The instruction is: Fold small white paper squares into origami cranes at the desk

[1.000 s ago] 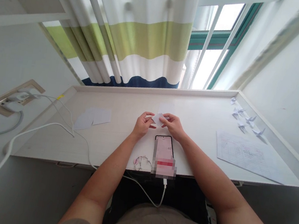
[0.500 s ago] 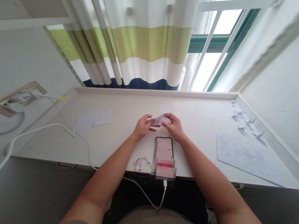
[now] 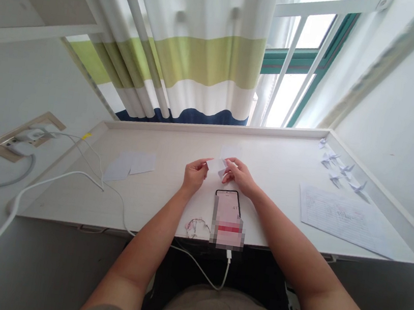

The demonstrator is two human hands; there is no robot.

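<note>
A small sheet of white paper [image 3: 215, 166], partly folded, is held up between my two hands above the desk. My left hand [image 3: 195, 175] pinches its left edge between thumb and curled fingers. On the opposite side, my right hand [image 3: 240, 174] grips a raised flap near the paper's right edge. Part of the paper is hidden behind the right fingers. Just below the hands lies a phone [image 3: 227, 209] with a lit screen, partly pixelated. Behind the paper, another pale sheet [image 3: 231, 151] rests flat on the desk.
Several folded paper cranes [image 3: 335, 177] stand at the right rear, behind a written sheet [image 3: 341, 215]. Loose white papers [image 3: 142, 163] lie at left. A beaded bracelet [image 3: 197, 227] sits beside the phone. White cables [image 3: 73, 173] cross the desk's left side; a raised rim [image 3: 218, 128] runs along the back.
The paper has turned and now shows a flatter, wider face. My left fingers have curled in from a spread pose, and my right fingers have shifted round the right edge.
</note>
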